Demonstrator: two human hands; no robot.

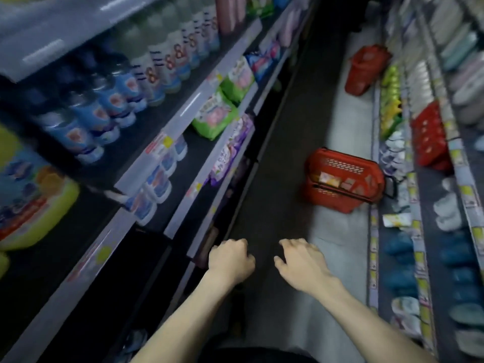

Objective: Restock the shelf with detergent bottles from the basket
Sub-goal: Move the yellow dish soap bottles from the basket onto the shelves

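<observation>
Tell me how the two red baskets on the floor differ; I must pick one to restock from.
The nearer basket shows packets inside; the farther basket is too blurred to show contents. The nearer basket has a visible black handle; none shows on the farther basket. Both are red, on the floor beside the right-hand shelves.

Left hand (230,260) and right hand (301,260) were seen bare, ungloved. Both forearms (366,318) were left uncovered down to the frame edge. Dark clothing (262,356) was glimpsed between them, blurred.
</observation>
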